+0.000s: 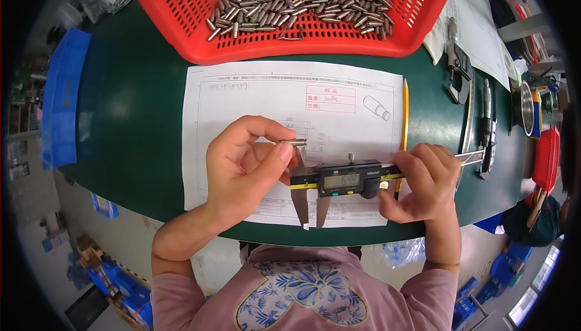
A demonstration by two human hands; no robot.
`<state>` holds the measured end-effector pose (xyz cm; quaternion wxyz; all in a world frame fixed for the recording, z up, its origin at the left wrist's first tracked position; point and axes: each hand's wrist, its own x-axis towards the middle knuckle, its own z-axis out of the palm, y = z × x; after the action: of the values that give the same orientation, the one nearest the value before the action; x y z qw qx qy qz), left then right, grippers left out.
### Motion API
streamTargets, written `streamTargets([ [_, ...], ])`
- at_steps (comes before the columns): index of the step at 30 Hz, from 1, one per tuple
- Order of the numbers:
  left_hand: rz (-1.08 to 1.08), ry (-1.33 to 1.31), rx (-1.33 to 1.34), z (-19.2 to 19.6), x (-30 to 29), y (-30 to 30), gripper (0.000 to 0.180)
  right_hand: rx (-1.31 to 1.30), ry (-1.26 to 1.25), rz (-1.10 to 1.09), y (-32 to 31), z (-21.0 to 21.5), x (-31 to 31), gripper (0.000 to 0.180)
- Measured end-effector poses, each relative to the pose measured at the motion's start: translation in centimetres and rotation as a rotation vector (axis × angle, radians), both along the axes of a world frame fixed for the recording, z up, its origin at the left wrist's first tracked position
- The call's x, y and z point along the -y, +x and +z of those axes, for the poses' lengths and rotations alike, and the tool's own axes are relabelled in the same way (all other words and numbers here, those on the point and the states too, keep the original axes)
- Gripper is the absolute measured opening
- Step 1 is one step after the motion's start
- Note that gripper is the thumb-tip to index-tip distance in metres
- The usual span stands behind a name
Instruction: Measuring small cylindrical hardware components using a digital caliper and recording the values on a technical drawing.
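Observation:
Between the thumb and forefinger of my left hand [242, 164] is a small metal pin [295, 142], stepped at its right end. My right hand [423, 180] grips the beam of a digital caliper [342, 180], its thumb near the thumb roller. The caliper's lower jaws point toward me and stand a little apart, with nothing between them. Its upper jaws are beside the pin; whether they touch it I cannot tell. Both hands are over a printed technical drawing [242, 101] on the green table [133, 119].
A red perforated basket [290, 52] of similar metal pins stands at the far side. Right of the drawing lies a yellow pencil [405, 113]. Micrometers [460, 68] rest farther right. A blue bin [65, 98] is at the left edge, and a metal bowl [525, 110] sits far right.

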<state>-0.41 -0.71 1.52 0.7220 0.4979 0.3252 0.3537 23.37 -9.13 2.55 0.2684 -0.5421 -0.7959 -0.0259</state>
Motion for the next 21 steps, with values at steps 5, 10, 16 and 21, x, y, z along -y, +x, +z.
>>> streamTargets([
  [5, 0.004, -0.003, 0.014, -0.2, 0.0, 0.1, 0.014, -0.007, 0.005, -0.003, 0.0, -0.2, -0.2, 0.033],
  [10, 0.015, -0.007, -0.019, -0.1, -0.2, 0.2, 0.015, -0.021, 0.013, -0.003, 0.1, -0.2, -0.3, 0.032],
  [16, 0.009, -0.073, -0.033, 0.0, -0.5, -0.1, 0.015, -0.005, 0.058, -0.011, 0.1, -0.6, -0.7, 0.039],
  [21, 0.187, 0.538, -0.375, 0.0, -4.0, 0.7, 0.013, 0.041, 0.066, -0.041, 0.1, -0.1, -0.3, 0.05],
])
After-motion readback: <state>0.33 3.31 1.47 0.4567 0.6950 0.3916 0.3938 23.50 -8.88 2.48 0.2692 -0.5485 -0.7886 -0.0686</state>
